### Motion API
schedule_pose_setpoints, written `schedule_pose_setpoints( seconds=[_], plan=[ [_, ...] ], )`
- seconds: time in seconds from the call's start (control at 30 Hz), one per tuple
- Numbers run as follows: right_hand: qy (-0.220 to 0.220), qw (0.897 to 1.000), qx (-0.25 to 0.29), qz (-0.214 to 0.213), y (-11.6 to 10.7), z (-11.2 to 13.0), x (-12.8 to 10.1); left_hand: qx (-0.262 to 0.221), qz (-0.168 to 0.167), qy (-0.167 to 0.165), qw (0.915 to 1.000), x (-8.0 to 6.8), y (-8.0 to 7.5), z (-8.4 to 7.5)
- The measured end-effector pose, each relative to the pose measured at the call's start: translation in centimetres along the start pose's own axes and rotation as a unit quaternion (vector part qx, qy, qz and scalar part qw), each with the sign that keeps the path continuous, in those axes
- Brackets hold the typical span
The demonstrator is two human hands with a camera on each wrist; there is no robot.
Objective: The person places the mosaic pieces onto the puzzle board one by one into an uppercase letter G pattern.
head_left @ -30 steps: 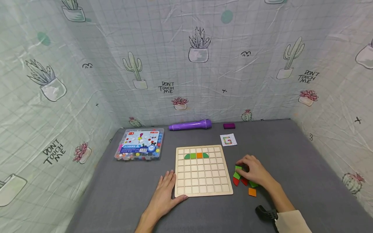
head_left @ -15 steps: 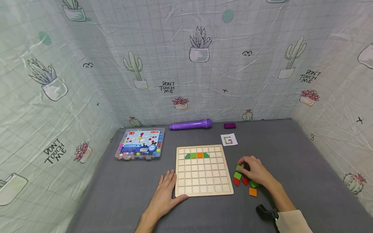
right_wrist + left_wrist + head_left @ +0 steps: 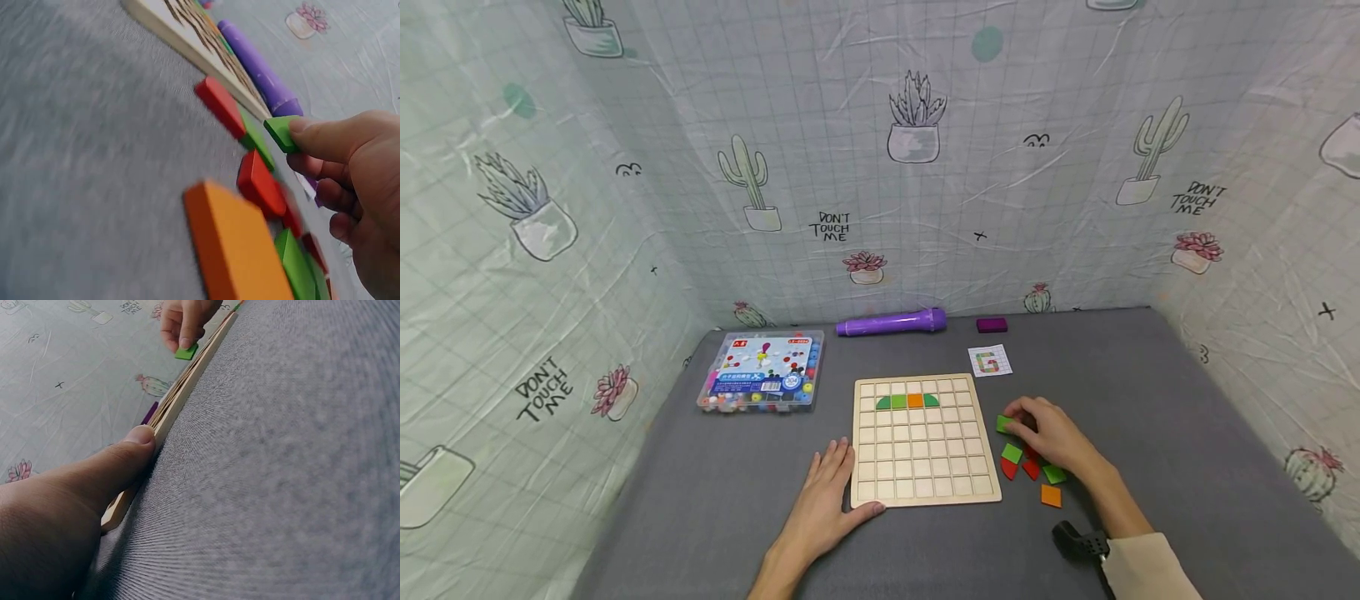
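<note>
My right hand (image 3: 1051, 433) pinches a light green square tile (image 3: 282, 132) between thumb and fingers, lifted a little off the table just right of the board. Under and beside that hand lie loose tiles: another green square (image 3: 1012, 452), a red tile with a curved edge (image 3: 1009, 469), more red and green ones, and an orange square (image 3: 1051, 496). My left hand (image 3: 822, 504) rests with fingers spread at the wooden grid board's (image 3: 917, 454) left side, its thumb at the front edge. Near the board's top, one row holds a green curved tile at each end and a green square (image 3: 898, 402) and orange square (image 3: 915, 401) between.
A small card (image 3: 990, 360) printed with a coloured G-like pattern lies behind the board's right corner. Farther back are a purple microphone-shaped stick (image 3: 891, 322) and a dark purple block (image 3: 992, 325). A clear case (image 3: 762, 371) of coloured beads sits at back left.
My right hand has picked the upper green square tile off the table and moved it slightly left and back, away from the other green square. The left hand and board stay put.
</note>
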State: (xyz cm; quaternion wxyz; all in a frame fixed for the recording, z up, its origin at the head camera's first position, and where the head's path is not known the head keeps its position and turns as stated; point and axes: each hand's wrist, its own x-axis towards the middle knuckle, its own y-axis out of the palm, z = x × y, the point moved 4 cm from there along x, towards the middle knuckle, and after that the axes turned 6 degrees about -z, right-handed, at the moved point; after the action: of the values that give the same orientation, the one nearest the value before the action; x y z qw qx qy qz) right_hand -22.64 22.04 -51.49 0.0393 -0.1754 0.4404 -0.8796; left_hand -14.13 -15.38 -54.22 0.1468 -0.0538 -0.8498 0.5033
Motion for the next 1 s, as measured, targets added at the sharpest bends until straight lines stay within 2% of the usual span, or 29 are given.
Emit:
schedule_pose_setpoints(
  seconds=[0.27,0.5,1.0],
  plan=[
    [-0.044,0.997,0.066,-0.009,0.9,2.1,1.4,-0.003,0.009,-0.008,0.9999,0.0,-0.1,0.1],
    [-0.043,0.992,0.121,0.016,2.2,4.3,2.9,0.0,0.007,-0.007,1.0,-0.1,-0.1,0.0],
    [-0.032,0.987,0.15,0.045,6.7,8.2,6.0,0.004,-0.007,0.004,1.0,-0.1,-0.1,0.0]
  ],
)
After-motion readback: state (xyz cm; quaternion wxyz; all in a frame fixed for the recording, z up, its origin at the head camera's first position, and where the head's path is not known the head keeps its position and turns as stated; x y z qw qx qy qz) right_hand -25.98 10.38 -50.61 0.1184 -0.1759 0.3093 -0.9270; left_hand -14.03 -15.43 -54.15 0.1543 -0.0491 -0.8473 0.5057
